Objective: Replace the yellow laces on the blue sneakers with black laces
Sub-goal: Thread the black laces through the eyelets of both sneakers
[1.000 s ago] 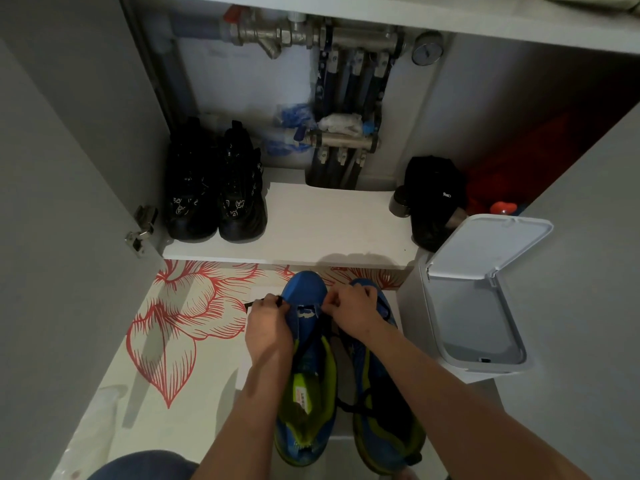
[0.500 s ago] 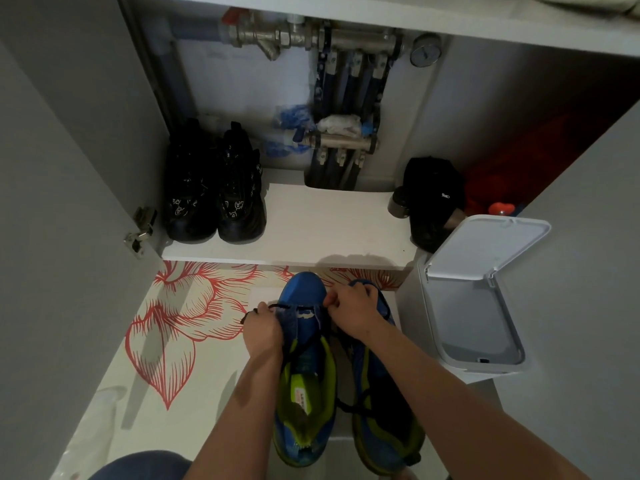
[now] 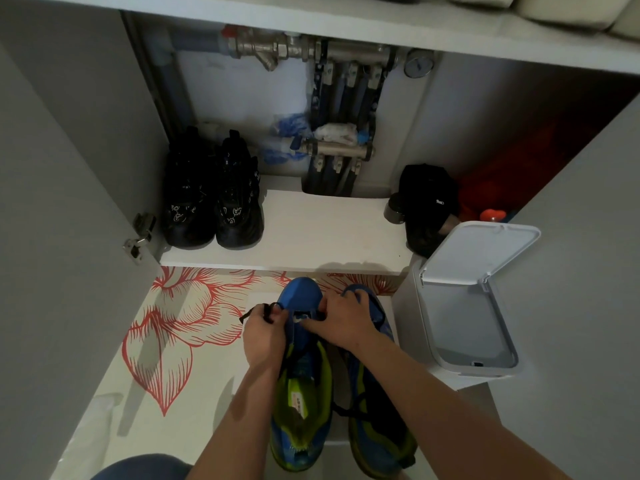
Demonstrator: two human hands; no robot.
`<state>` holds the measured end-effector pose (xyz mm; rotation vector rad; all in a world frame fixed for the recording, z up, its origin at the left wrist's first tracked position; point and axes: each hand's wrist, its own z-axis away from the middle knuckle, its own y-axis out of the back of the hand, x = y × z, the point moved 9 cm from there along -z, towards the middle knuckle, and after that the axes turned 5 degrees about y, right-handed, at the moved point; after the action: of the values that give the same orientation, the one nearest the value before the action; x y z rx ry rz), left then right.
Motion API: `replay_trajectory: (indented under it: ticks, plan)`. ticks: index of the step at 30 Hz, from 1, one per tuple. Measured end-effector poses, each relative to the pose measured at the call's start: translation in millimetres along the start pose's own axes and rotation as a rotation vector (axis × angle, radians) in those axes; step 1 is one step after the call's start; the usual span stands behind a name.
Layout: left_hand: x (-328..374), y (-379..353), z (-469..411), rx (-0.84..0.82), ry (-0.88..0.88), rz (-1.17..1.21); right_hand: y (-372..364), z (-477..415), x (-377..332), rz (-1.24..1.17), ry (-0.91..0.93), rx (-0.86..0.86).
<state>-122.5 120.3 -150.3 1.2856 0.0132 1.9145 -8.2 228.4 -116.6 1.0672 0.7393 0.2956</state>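
Two blue sneakers with yellow-green lining stand side by side on the floor, toes pointing away from me. The left sneaker (image 3: 302, 375) has a black lace (image 3: 254, 311) threaded near its toe. My left hand (image 3: 265, 336) pinches one end of that lace at the shoe's left side. My right hand (image 3: 341, 322) pinches the lace at the shoe's right side, over the toe eyelets. The right sneaker (image 3: 379, 424) lies partly under my right forearm, with a dark lace across its middle.
A white bin (image 3: 464, 306) with its lid raised stands right of the sneakers. A low white shelf (image 3: 318, 230) ahead carries black shoes (image 3: 213, 199) and a black bag (image 3: 427, 206). Pipes run behind. The floor (image 3: 180, 327) has a red flower pattern. Grey cabinet doors flank both sides.
My left hand has drawn the lace end out to the left and slightly toward me. My right hand has shifted a little left onto the left sneaker's toe.
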Motion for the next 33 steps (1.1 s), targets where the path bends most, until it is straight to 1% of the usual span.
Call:
replay_trajectory:
  ticks: [4,7,13,17,20,25,28,31,33]
  plan:
    - [-1,-3,1,0.01,0.036,-0.041,-4,1,-4,0.043,0.017,-0.026]
    - [-4,-1,1,0.011,0.104,0.025,-5,-2,-1,0.065,0.037,-0.022]
    - [6,-4,9,-0.021,0.029,-0.075,-4,-1,4,0.026,0.071,-0.06]
    - [2,3,12,0.018,0.043,-0.128,-4,0,1,0.031,0.113,-0.079]
    - [-3,6,14,0.04,0.077,-0.12,-4,2,-2,0.063,0.119,-0.058]
    - [-4,2,11,0.004,0.082,-0.07,-5,5,2,0.053,0.077,-0.036]
    - [-1,3,12,0.025,0.042,-0.057,2,3,8,-0.022,0.025,-0.007]
    - [15,22,14,0.135,-0.065,0.071,26,2,10,-0.174,0.022,0.064]
    - [33,30,14,0.129,-0.126,0.145,42,5,9,-0.232,0.046,0.103]
